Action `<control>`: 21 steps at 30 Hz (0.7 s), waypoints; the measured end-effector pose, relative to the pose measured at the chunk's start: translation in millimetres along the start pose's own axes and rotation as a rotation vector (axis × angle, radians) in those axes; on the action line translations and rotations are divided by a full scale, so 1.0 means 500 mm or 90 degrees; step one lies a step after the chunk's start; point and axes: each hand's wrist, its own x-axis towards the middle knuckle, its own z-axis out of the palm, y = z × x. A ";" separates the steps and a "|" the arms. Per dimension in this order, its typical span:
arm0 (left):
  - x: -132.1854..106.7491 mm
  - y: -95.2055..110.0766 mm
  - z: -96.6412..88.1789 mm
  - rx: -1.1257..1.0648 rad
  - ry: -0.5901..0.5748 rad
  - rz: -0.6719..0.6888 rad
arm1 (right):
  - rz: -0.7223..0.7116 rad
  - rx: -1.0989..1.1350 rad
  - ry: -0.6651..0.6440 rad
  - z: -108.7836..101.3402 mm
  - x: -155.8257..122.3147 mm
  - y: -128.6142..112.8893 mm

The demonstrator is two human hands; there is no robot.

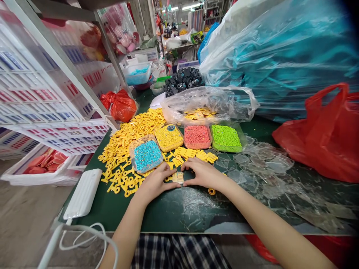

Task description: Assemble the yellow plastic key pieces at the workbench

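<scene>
We look down on a green table (162, 217) and take the blue-bead tray (132, 159) as our landmark. In front and to the right of this tray lies a small pale piece (178, 177), between the fingertips of the left hand (157, 180) and the right hand (204, 173). The left hand is just in front of the tray, its thumb and forefinger at the piece's near side; the right hand, farther to the right of the tray, brings its bent fingers and thumb to the piece's right edge. We cannot tell whether either hand grips the piece or merely rests against it.

Right of the tray, in a row, we find the yellow-bead tray (171, 149), just beside it and bearing a dark disc (171, 128), then the red-bead tray (197, 146) and the green-bead tray (227, 150). Yellow parts (120, 149) spread to the left of the landmark and behind it, with more to its right, near the fingers. Behind and to the right of it we note a clear bag (238, 98) and, beyond, a heap of black parts (183, 80). A white box (84, 193) lies to its left and nearer to us. Well to its right we see clear scraps (263, 164) and a red bag (316, 138).
</scene>
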 end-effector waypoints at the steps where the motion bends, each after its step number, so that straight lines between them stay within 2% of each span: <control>1: 0.000 0.000 -0.001 -0.002 -0.005 -0.004 | 0.001 -0.001 0.000 0.000 -0.001 -0.002; 9: -0.003 0.005 -0.016 -0.067 -0.012 -0.015 | 0.013 -0.014 -0.005 -0.005 -0.004 -0.011; 16: -0.007 0.003 -0.024 -0.087 -0.052 -0.026 | 0.016 -0.033 0.007 -0.004 -0.002 -0.012; 21: 0.000 0.015 -0.027 -0.071 -0.098 -0.070 | 0.075 -0.052 -0.002 -0.006 -0.003 -0.027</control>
